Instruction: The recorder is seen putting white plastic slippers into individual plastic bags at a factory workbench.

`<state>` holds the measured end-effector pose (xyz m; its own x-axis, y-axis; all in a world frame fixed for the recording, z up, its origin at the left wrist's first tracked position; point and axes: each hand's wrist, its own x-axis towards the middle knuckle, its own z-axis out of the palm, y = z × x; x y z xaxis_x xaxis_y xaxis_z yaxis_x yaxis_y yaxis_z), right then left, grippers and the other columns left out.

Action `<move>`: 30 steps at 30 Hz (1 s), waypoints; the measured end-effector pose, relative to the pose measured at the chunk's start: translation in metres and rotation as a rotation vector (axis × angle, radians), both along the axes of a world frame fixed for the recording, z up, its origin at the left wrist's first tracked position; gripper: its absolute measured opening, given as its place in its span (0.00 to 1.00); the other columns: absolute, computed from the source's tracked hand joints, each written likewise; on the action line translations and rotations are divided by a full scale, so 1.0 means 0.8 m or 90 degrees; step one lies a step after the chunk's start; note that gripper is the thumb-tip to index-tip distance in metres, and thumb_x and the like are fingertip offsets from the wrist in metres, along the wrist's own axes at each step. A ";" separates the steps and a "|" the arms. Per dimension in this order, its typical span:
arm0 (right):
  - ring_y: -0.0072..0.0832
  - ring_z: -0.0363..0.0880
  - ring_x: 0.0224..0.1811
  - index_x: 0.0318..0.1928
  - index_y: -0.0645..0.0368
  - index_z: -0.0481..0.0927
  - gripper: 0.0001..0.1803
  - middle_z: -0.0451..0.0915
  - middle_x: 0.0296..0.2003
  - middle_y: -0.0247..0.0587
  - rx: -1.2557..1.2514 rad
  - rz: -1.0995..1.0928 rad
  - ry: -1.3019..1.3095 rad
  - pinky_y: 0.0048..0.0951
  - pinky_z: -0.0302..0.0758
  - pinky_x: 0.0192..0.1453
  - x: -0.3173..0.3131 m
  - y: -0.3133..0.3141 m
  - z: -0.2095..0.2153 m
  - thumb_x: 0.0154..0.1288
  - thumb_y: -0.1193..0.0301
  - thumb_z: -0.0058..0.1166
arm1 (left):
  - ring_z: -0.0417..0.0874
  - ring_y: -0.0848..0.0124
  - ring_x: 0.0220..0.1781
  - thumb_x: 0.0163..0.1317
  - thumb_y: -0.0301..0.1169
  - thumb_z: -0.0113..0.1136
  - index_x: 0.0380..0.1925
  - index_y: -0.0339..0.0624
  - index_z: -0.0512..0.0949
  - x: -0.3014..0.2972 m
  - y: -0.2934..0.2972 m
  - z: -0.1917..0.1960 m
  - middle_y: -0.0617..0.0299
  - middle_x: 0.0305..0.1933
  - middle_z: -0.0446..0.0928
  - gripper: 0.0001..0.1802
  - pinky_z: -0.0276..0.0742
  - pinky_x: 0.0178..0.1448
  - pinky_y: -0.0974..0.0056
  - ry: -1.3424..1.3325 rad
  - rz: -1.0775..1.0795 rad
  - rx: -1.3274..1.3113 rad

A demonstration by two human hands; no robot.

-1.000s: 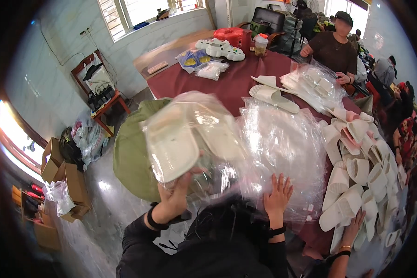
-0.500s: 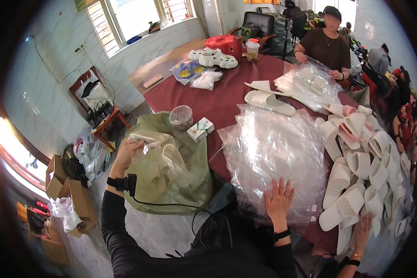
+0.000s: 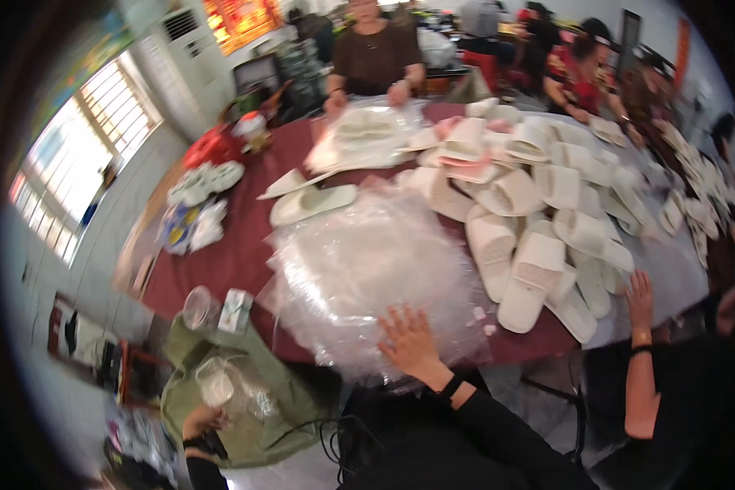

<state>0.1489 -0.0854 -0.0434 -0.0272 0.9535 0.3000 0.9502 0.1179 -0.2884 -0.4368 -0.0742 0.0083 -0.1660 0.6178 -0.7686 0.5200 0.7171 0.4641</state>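
Note:
My right hand (image 3: 410,343) lies flat with fingers spread on the near edge of a big pile of clear plastic bags (image 3: 367,269) on the dark red table (image 3: 229,261). My left hand (image 3: 202,422) is low at the left, at the edge of a green sack (image 3: 261,408) beside the table. A clear bag of white slippers (image 3: 219,384) lies in the sack just above that hand. Blur hides whether the fingers still grip it. A heap of loose white slippers (image 3: 539,245) covers the table to the right of the plastic pile.
Another person's hand (image 3: 639,296) rests on the table edge at the right. A person in a brown top (image 3: 376,57) works across the table, with more people at the far right. A clear cup (image 3: 196,306) and a small box (image 3: 235,310) stand at the table's left edge.
My view has swung right and up toward the table. My left hand has dropped lower with the bagged slippers, which now lie in the green sack. My right hand stays on the plastic pile.

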 end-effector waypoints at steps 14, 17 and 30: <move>0.46 0.50 0.71 0.67 0.48 0.61 0.32 0.57 0.68 0.43 0.035 -0.029 0.012 0.54 0.43 0.72 -0.001 -0.010 -0.016 0.66 0.49 0.41 | 0.79 0.50 0.42 0.65 0.39 0.51 0.41 0.39 0.78 0.305 0.003 0.161 0.47 0.41 0.79 0.16 0.73 0.45 0.54 0.489 -0.427 0.447; 0.46 0.47 0.73 0.66 0.50 0.62 0.31 0.56 0.69 0.42 0.001 -0.024 0.054 0.53 0.40 0.73 0.003 -0.013 -0.005 0.66 0.50 0.41 | 0.78 0.50 0.42 0.64 0.38 0.52 0.42 0.37 0.78 0.399 -0.027 0.179 0.46 0.41 0.78 0.16 0.73 0.46 0.53 0.293 -0.474 0.535; 0.46 0.49 0.72 0.65 0.51 0.63 0.31 0.56 0.69 0.41 0.051 -0.022 0.062 0.53 0.46 0.71 0.007 -0.013 -0.007 0.63 0.55 0.45 | 0.67 0.46 0.61 0.56 0.41 0.58 0.52 0.42 0.74 0.562 0.045 0.001 0.42 0.56 0.70 0.25 0.62 0.62 0.48 0.083 -0.625 0.732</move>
